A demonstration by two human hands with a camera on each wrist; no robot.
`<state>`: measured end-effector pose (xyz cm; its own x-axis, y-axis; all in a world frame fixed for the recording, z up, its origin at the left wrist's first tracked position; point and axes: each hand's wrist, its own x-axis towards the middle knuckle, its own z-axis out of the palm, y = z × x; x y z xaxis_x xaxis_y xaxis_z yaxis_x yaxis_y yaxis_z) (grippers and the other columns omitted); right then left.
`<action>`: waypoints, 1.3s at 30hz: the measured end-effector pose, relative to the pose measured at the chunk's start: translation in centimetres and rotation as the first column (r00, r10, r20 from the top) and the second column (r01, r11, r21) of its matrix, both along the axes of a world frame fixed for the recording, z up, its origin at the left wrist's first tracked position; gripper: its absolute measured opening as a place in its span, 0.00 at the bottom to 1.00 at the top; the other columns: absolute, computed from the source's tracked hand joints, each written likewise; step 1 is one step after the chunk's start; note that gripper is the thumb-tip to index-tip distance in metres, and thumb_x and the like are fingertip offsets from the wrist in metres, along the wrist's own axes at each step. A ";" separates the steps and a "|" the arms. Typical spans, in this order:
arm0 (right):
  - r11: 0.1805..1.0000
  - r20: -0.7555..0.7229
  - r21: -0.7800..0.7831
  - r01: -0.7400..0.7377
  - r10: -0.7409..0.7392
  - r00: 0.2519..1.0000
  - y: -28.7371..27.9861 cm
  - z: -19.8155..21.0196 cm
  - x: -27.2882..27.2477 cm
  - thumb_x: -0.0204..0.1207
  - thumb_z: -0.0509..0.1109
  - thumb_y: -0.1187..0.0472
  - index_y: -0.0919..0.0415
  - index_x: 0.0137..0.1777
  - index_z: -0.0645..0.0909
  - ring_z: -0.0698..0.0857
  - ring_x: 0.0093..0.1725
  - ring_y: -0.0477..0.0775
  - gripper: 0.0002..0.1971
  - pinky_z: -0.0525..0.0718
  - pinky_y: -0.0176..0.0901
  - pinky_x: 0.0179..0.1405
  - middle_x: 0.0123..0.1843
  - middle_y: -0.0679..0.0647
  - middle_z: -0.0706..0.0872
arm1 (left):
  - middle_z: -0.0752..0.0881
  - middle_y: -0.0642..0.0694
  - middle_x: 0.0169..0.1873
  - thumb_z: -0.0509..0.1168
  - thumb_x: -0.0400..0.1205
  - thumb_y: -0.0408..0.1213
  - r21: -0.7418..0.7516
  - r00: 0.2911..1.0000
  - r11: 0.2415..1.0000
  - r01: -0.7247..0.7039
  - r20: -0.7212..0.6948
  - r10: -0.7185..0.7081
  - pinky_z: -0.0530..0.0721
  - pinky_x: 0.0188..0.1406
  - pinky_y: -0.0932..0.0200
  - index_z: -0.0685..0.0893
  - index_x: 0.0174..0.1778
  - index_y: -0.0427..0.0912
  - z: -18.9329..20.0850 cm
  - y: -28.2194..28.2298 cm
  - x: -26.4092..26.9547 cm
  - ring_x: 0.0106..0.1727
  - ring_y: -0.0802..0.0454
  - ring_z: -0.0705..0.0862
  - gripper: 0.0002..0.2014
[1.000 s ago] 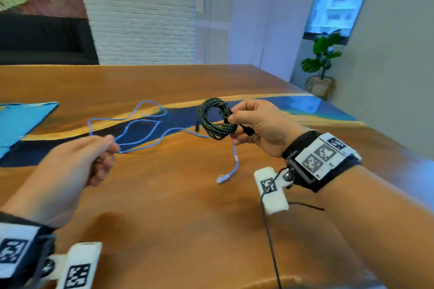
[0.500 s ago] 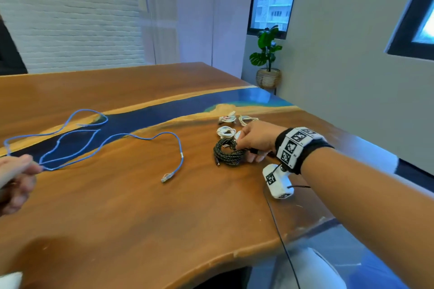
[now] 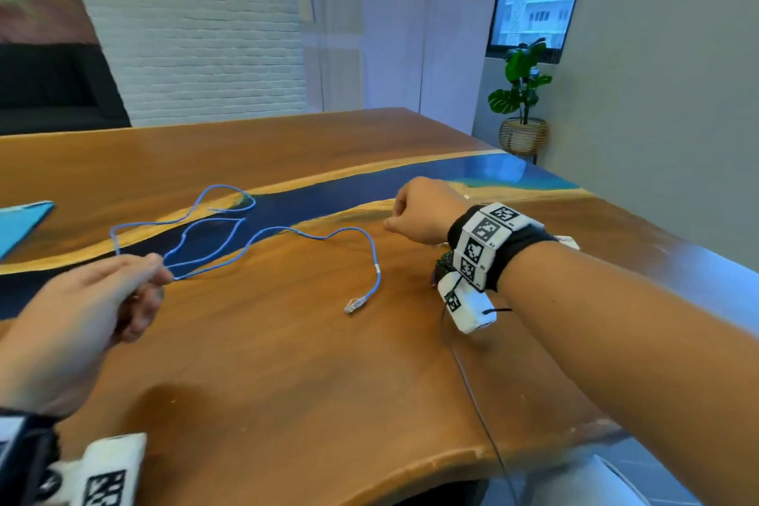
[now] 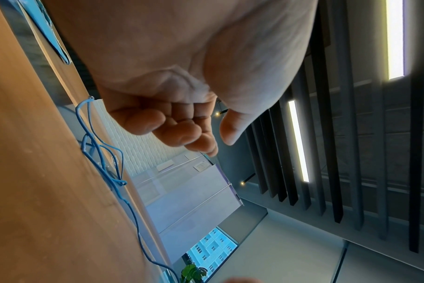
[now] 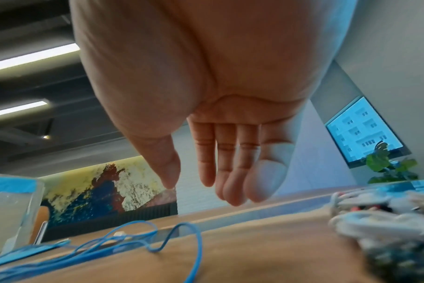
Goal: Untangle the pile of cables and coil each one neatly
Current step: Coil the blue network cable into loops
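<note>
A thin blue cable (image 3: 312, 234) lies in loose loops on the wooden table (image 3: 287, 382), its clear plug (image 3: 353, 305) pointing toward me. My left hand (image 3: 148, 279) hovers at a sharp bend of it. In the left wrist view that hand (image 4: 194, 134) has loosely curled fingers with nothing between them, and the blue cable (image 4: 120, 181) lies on the wood beside it. My right hand (image 3: 415, 214) hangs above the table, its fingers (image 5: 228, 168) straight and empty. The black-and-green braided coil (image 5: 399, 258) lies under my right wrist, mostly hidden in the head view (image 3: 441, 265).
Coiled white cables (image 5: 375, 220) lie just beyond the braided coil near the table's right edge. A blue mat (image 3: 20, 222) sits at the far left, with a clear box (image 5: 10, 210) beside it. A potted plant (image 3: 521, 94) stands off the far right corner.
My right hand set the braided coil down next to the white coils, let go and lifted with straight fingers. The blue cable now lies flat, and my left hand no longer lifts it.
</note>
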<state>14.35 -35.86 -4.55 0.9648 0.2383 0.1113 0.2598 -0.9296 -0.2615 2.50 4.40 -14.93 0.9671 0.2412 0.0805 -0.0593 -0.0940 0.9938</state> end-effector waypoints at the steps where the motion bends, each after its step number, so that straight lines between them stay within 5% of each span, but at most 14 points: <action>1: 0.999 -0.022 -0.028 -0.026 0.026 0.999 1.5 -0.4 0.3 0.80 0.73 0.49 0.63 0.55 0.88 0.86 0.34 0.53 0.16 0.89 0.50 0.39 0.47 0.59 0.92 | 0.82 0.39 0.28 0.69 0.84 0.51 -0.002 0.999 0.999 -0.034 0.029 0.034 0.61 0.22 0.48 0.89 0.44 0.40 3.9 -4.4 -2.9 0.21 0.40 0.76 0.16; 3: 0.995 -0.096 -0.080 -0.055 0.047 0.994 4.2 -1.5 0.9 0.80 0.73 0.50 0.60 0.70 0.80 0.87 0.43 0.55 0.23 0.89 0.50 0.41 0.57 0.58 0.89 | 0.79 0.48 0.23 0.64 0.88 0.43 0.024 0.997 0.998 -0.051 0.056 0.049 0.63 0.16 0.61 0.85 0.40 0.38 5.6 -7.1 -4.0 0.20 0.53 0.72 0.15; 5: 0.994 -0.153 -0.099 -0.054 0.038 0.987 6.1 -2.4 1.4 0.79 0.73 0.55 0.59 0.81 0.67 0.87 0.48 0.58 0.32 0.88 0.49 0.40 0.56 0.58 0.87 | 0.78 0.47 0.24 0.63 0.89 0.40 0.033 0.994 0.997 -0.064 0.096 0.060 0.66 0.19 0.62 0.85 0.40 0.36 6.1 -8.5 -4.6 0.23 0.53 0.71 0.14; 10: 0.989 -0.245 0.134 -0.068 0.099 0.964 8.8 -2.1 1.8 0.80 0.66 0.73 0.51 0.81 0.65 0.84 0.32 0.57 0.32 0.88 0.51 0.31 0.44 0.57 0.85 | 0.82 0.45 0.32 0.65 0.88 0.38 0.019 0.993 0.996 -0.090 0.075 0.088 0.69 0.31 0.54 0.88 0.42 0.36 6.1 -7.8 -4.7 0.30 0.51 0.77 0.13; 13: 0.772 -0.288 0.633 -0.057 0.303 0.908 10.8 -0.6 -0.5 0.83 0.63 0.75 0.54 0.69 0.71 0.80 0.27 0.58 0.20 0.82 0.50 0.25 0.39 0.63 0.86 | 0.90 0.42 0.42 0.66 0.87 0.37 0.017 0.994 0.997 -0.081 0.073 0.079 0.79 0.44 0.54 0.90 0.49 0.39 6.4 -8.4 -4.9 0.44 0.51 0.85 0.08; 15: 0.588 -0.195 0.799 -0.125 0.450 0.872 12.5 0.5 -3.0 0.84 0.62 0.75 0.59 0.60 0.75 0.80 0.25 0.57 0.12 0.81 0.47 0.23 0.38 0.65 0.86 | 0.92 0.42 0.53 0.66 0.87 0.36 0.038 0.998 0.999 -0.032 0.051 0.030 0.81 0.54 0.55 0.90 0.56 0.44 6.4 -8.8 -5.1 0.54 0.52 0.88 0.08; 17: 0.463 -0.104 0.863 -0.200 0.551 0.828 14.0 1.0 -5.4 0.85 0.62 0.75 0.63 0.54 0.81 0.83 0.24 0.55 0.09 0.83 0.45 0.22 0.41 0.65 0.88 | 0.92 0.41 0.57 0.66 0.86 0.34 0.039 1.000 0.999 0.026 0.013 -0.027 0.82 0.52 0.65 0.87 0.63 0.45 6.6 -9.4 -5.5 0.54 0.57 0.89 0.11; 20: 0.334 -0.068 0.921 -0.198 0.641 0.765 15.1 0.7 -7.7 0.84 0.59 0.78 0.66 0.58 0.86 0.87 0.29 0.58 0.15 0.87 0.46 0.28 0.49 0.62 0.92 | 0.93 0.42 0.55 0.66 0.87 0.32 0.096 0.997 0.992 0.078 -0.013 -0.077 0.79 0.49 0.76 0.86 0.65 0.46 6.8 -9.5 -5.7 0.52 0.64 0.88 0.12; 25: 0.171 -0.038 0.980 -0.104 0.670 0.741 14.9 -0.3 -8.4 0.82 0.63 0.80 0.64 0.63 0.85 0.88 0.28 0.54 0.18 0.85 0.41 0.25 0.56 0.58 0.94 | 0.93 0.46 0.49 0.72 0.84 0.35 0.224 0.992 0.966 0.127 -0.019 -0.125 0.82 0.63 0.55 0.94 0.52 0.52 6.7 -8.5 -5.8 0.52 0.58 0.86 0.08; 29: 0.200 0.067 0.961 -0.193 0.507 0.859 14.7 -2.5 -7.7 0.82 0.72 0.69 0.58 0.54 0.90 0.77 0.20 0.52 0.08 0.76 0.41 0.20 0.41 0.56 0.94 | 0.91 0.56 0.39 0.70 0.85 0.31 0.258 0.994 0.960 0.105 -0.001 -0.108 0.84 0.54 0.51 0.95 0.41 0.47 6.8 -8.4 -6.0 0.49 0.59 0.87 0.11; 31: 0.269 0.100 0.936 -0.228 0.417 0.903 14.1 -3.5 -7.1 0.80 0.75 0.67 0.56 0.50 0.92 0.76 0.23 0.49 0.06 0.75 0.39 0.22 0.33 0.55 0.89 | 0.87 0.50 0.37 0.67 0.85 0.31 0.192 0.995 0.977 0.088 0.019 -0.094 0.80 0.49 0.45 0.94 0.42 0.45 6.8 -8.1 -5.9 0.47 0.52 0.85 0.12; 34: 0.366 0.136 0.889 -0.276 0.363 0.922 13.1 -4.0 -6.6 0.75 0.80 0.65 0.59 0.48 0.94 0.85 0.35 0.44 0.04 0.81 0.30 0.36 0.40 0.60 0.90 | 0.74 0.42 0.28 0.56 0.84 0.23 -0.001 0.997 0.998 0.070 0.006 -0.070 0.74 0.36 0.50 0.88 0.46 0.36 7.1 -8.2 -5.9 0.30 0.47 0.70 0.14; 36: 0.349 0.139 0.891 -0.291 0.400 0.906 12.9 -4.0 -6.7 0.74 0.80 0.66 0.62 0.48 0.93 0.88 0.40 0.40 0.04 0.84 0.30 0.43 0.43 0.57 0.92 | 0.62 0.44 0.26 0.51 0.85 0.20 -0.072 0.994 0.992 0.103 -0.027 -0.105 0.66 0.26 0.58 0.84 0.44 0.33 7.5 -8.6 -6.1 0.27 0.49 0.56 0.16; 39: 0.212 0.134 0.941 -0.264 0.482 0.866 13.0 -4.0 -7.0 0.78 0.76 0.70 0.64 0.47 0.91 0.87 0.36 0.49 0.03 0.86 0.39 0.41 0.35 0.56 0.90 | 0.55 0.46 0.27 0.52 0.88 0.32 -0.097 0.978 0.978 0.186 -0.072 -0.193 0.54 0.25 0.56 0.82 0.38 0.37 7.8 -9.1 -6.5 0.26 0.50 0.49 0.17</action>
<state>7.32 -22.84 -8.55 0.8199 0.4209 0.3882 0.3589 0.1504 -0.9212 -4.01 -4.66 -7.12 0.9984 0.0553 -0.0134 0.0134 0.0006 0.9999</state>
